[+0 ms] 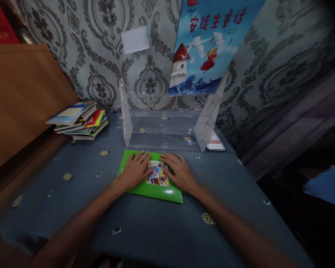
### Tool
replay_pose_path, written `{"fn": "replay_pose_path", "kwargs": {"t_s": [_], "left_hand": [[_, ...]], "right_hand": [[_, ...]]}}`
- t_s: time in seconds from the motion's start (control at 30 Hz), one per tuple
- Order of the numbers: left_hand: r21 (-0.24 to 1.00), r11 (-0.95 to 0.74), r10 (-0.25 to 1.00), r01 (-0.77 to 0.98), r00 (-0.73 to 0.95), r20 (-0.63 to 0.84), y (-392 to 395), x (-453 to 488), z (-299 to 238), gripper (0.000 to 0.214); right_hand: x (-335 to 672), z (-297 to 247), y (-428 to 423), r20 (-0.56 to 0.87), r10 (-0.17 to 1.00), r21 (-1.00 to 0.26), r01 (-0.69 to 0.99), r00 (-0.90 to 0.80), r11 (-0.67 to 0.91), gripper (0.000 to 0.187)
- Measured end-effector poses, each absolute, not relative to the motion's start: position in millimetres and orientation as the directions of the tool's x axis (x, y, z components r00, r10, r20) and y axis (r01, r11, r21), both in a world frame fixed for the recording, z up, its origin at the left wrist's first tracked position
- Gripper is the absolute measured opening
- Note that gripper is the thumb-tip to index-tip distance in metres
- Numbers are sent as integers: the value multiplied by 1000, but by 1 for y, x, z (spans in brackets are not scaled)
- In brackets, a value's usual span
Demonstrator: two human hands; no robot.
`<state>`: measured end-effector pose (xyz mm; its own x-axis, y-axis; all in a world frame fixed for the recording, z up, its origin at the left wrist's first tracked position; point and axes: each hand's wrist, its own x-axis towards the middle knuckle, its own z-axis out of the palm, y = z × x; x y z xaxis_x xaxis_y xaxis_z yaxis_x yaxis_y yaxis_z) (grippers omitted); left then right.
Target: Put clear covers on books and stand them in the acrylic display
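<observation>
Tablecloth (80, 208) bears stacked books (82, 121), rack (126, 121) beyond green book (158, 175).

A table (156, 230) carries everything here, spread with a dark blue-grey cloth (83, 158) printed with yellow dotted rounds and small white rectangles. At the tabletop's far left corner sits 1 uneven stack of books (79, 124), its covers and page edges fanned at different angles. Along the middle of the far edge stands 1 clear rack (126, 128), with 2 upright side panels and see-through tiers between them. Just in front of it, 1 green book (141, 192) lies flat, slightly skewed to the far edge. By the far right corner, just beside the rack, is 1 pale, pixelated object (215, 144), too obscured to identify.
</observation>
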<state>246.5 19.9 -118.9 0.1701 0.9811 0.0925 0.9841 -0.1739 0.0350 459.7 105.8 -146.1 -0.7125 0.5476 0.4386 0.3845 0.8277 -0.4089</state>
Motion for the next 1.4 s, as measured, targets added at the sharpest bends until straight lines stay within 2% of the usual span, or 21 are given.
{"fn": "replay_pose_path", "kwargs": {"t_s": [0.17, 0.37, 0.47, 0.6, 0.7, 0.9, 1.1, 1.27, 1.4], "left_hand": [[-4, -15, 994, 1000, 16, 104, 15, 216, -112, 50], [-30, 5, 993, 1000, -2, 122, 14, 215, -110, 45], [-43, -116, 986, 992, 120, 118, 6, 220, -109, 47], [13, -420, 907, 907, 419, 42, -16, 231, -109, 82], [3, -493, 870, 870, 492, 30, -28, 238, -111, 93], [-146, -483, 861, 863, 499, 103, -34, 242, -121, 78], [-363, -500, 775, 786, 594, 217, -43, 244, -128, 58], [-344, -503, 749, 793, 598, 284, -42, 242, -132, 44], [-323, -498, 728, 805, 591, 348, -39, 240, -129, 38]], "right_hand": [[460, -150, 110, 443, 585, -465, 383, -679, 798, 33], [462, -153, 113, 448, 606, -526, 354, -657, 773, 32], [463, -154, 114, 452, 604, -547, 331, -656, 769, 32], [464, -155, 116, 456, 600, -569, 303, -658, 764, 32], [464, -155, 117, 452, 604, -583, 295, -656, 757, 31], [463, -155, 117, 451, 610, -598, 286, -652, 749, 30], [462, -153, 117, 440, 619, -606, 294, -650, 739, 29], [462, -150, 121, 429, 630, -642, 273, -647, 717, 32], [465, -146, 123, 406, 668, -725, 224, -624, 651, 46]]}}
